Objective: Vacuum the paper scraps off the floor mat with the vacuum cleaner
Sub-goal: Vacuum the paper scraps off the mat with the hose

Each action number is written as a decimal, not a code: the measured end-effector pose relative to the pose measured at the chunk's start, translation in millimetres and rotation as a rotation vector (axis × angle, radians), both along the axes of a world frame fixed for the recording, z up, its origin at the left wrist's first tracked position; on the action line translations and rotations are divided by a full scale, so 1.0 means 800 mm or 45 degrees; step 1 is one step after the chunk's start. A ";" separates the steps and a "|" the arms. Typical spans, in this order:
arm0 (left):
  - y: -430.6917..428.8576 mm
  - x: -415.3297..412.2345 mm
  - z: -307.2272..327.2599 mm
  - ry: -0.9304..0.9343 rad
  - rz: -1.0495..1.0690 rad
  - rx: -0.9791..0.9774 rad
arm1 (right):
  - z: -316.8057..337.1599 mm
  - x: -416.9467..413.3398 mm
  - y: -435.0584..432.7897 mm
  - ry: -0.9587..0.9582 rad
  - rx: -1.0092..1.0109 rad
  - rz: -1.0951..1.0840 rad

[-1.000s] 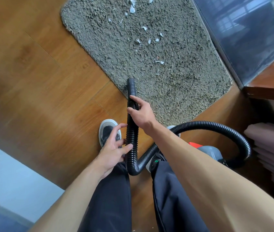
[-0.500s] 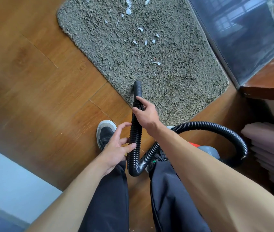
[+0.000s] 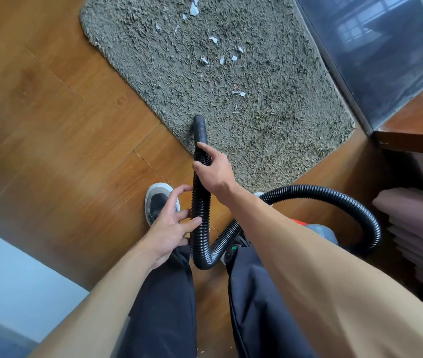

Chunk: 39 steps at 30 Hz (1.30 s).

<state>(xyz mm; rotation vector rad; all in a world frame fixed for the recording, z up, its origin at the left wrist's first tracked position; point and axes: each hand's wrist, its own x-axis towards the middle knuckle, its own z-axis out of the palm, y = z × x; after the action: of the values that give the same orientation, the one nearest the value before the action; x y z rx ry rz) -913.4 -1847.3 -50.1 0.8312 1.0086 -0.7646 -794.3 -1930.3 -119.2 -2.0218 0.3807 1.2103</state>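
At near edge of mat [image 3: 269, 140], nozzle [image 3: 199, 127] points away toward paper scraps [image 3: 222, 59], long axis near-to-far. Right grip [image 3: 214, 174] wrapped round hose [image 3: 200, 215]; left grip [image 3: 169, 228] slack, just touching hose.

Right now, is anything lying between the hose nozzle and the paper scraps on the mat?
Nothing visible. The nozzle sits at the near edge of the mat, with the hose gripped by the right hand. Only bare pile lies between the nozzle and the nearest paper scraps farther up the mat.
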 end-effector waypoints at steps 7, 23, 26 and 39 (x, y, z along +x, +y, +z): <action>-0.018 0.011 0.006 -0.011 -0.088 -0.014 | -0.003 -0.001 -0.033 0.006 -0.015 -0.152; -0.032 0.021 0.005 0.017 -0.121 0.014 | -0.012 0.017 -0.046 0.120 0.080 -0.105; -0.047 0.024 0.006 0.001 -0.131 0.010 | -0.010 0.020 -0.062 0.152 0.097 -0.102; -0.044 0.050 -0.008 -0.051 -0.273 0.077 | -0.018 0.043 -0.063 0.063 0.102 -0.071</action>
<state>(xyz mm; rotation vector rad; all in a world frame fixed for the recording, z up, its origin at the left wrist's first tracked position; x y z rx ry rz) -873.4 -1882.6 -56.8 1.0145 0.9195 -0.8991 -759.9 -1980.3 -133.3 -1.9040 0.4037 1.2245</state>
